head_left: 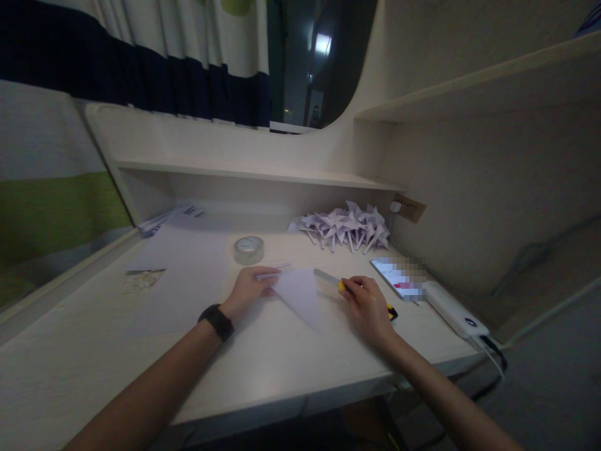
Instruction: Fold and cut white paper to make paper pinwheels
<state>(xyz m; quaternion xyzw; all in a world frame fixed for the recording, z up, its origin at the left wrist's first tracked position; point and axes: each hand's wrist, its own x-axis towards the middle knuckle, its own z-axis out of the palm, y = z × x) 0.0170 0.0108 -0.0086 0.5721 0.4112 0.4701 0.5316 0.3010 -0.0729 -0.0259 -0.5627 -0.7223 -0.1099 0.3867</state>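
My left hand [248,291], with a dark band on the wrist, pinches the left edge of a folded white sheet of paper [300,291] above the desk. The paper shows a triangular shape pointing down toward me. In my right hand [369,307] is a yellow and black utility knife [342,285], fingers wrapped round its handle. Its blade is out and points left, with the tip close to the paper's upper right corner; whether they touch I cannot tell. Beyond my left hand a roll of clear tape [248,248] lies on the desk.
Several white paper pinwheels [345,225] are heaped at the back right. A lit phone [397,279] and a white power strip [453,310] with cables lie at the right. Large white sheets [181,275] cover the left of the desk [263,369]. A low shelf [253,170] spans the back.
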